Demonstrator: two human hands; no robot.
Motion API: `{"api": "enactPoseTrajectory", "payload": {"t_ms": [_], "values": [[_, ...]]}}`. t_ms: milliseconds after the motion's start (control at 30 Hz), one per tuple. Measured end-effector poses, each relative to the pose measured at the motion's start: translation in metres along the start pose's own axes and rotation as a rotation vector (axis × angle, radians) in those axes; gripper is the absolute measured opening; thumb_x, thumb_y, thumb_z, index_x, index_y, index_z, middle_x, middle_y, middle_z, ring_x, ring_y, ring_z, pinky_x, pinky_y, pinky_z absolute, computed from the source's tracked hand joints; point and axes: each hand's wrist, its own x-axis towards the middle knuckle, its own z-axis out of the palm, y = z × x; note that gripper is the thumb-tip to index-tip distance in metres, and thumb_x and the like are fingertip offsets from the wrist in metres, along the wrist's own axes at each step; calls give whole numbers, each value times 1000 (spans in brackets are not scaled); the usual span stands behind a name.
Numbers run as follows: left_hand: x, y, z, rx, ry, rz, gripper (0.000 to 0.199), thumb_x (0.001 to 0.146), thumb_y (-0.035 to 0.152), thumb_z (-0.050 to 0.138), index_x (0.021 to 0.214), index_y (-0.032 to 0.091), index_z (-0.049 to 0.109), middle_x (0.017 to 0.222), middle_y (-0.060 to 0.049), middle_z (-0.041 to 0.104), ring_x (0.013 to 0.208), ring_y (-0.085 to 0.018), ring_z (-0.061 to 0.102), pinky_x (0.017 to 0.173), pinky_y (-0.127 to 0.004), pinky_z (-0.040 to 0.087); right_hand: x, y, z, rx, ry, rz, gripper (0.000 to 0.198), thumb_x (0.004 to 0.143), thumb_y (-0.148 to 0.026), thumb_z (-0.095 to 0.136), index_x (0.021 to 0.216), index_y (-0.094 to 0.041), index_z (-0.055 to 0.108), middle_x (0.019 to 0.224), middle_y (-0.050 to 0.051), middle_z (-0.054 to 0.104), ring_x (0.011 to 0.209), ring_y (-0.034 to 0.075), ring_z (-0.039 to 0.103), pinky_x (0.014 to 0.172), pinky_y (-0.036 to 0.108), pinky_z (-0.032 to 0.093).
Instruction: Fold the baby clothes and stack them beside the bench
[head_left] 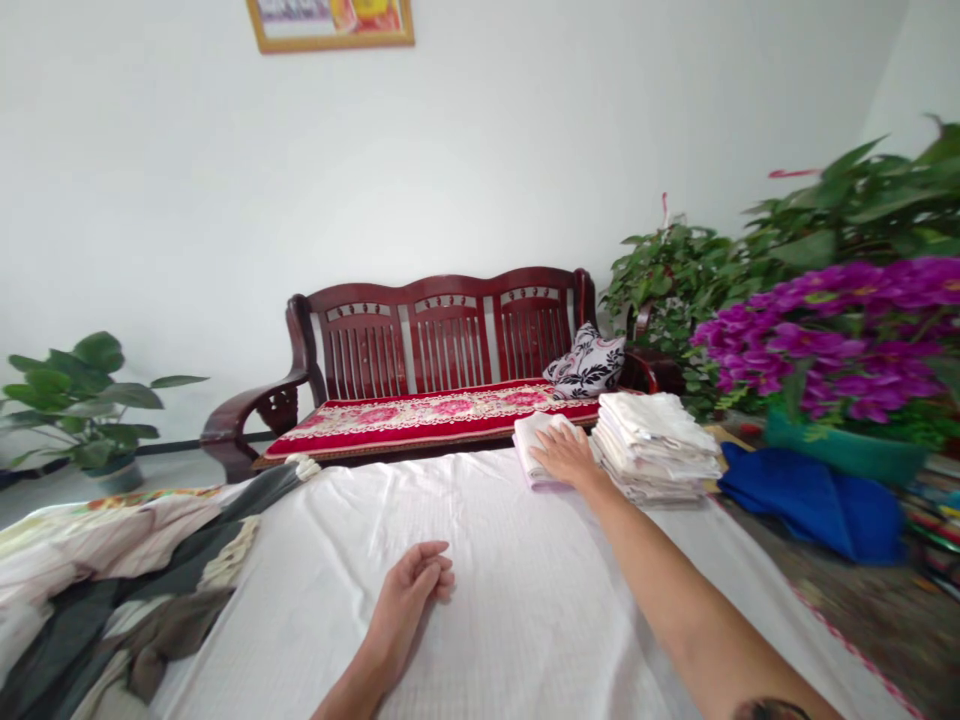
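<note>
My right hand (pixel 564 455) reaches to the far side and lies flat, fingers spread, on a small folded white cloth (pixel 529 462). Just right of that cloth stands a stack of folded white cloths (pixel 651 450), several layers high. My left hand (pixel 414 588) hovers or rests over a white sheet (pixel 517 610) nearer to me. Its fingers are loosely bent, and nothing shows in them. The sheet is spread across the surface in front of me, with soft wrinkles on its left part.
Rumpled garments and fabrics (pixel 142 590) lie along the left. Beyond the sheet is a wooden bench (pixel 442 340) with a red floral cover and a patterned cushion (pixel 589 362). On the right are purple flowers (pixel 840 335) in a green planter and a blue cloth (pixel 817 500).
</note>
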Motion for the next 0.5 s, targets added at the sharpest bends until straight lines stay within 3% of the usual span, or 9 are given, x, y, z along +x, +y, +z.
{"api": "enactPoseTrajectory", "payload": {"t_ms": [133,267,333,400,500], "values": [[-1,3,5,-9,7,18,43,64,40,84,94,14,68,80,-3,67,66,-13,62,61,-25,49,-11,-13,-16,-38,29,-9,41,90,-36,59,127,-20,64,145,15,54,147,32,29,120,58,5],[-3,4,8,-22,-18,40,37,66,38,80,91,14,66,77,-2,66,62,-12,61,58,-25,47,-48,-44,-18,-81,138,-81,45,95,-31,43,135,-17,58,152,16,46,150,31,19,121,55,3],[-2,3,9,-27,-31,48,35,65,37,79,89,14,65,74,-2,65,59,-11,60,57,-25,46,-77,-59,-7,-70,188,-204,45,96,-31,39,134,-20,59,147,13,53,146,30,30,122,50,14],[-1,1,11,-32,-34,57,34,65,35,78,87,14,64,73,-2,64,57,-11,59,55,-24,44,-108,-69,10,-28,142,-315,44,95,-33,39,131,-23,62,140,12,59,138,28,42,119,45,25],[3,-5,12,-50,-16,67,32,64,33,76,86,14,64,71,-2,63,57,-11,59,54,-24,44,-145,-70,38,32,38,-363,43,91,-37,43,126,-27,66,136,11,63,133,31,50,115,49,34]]}}
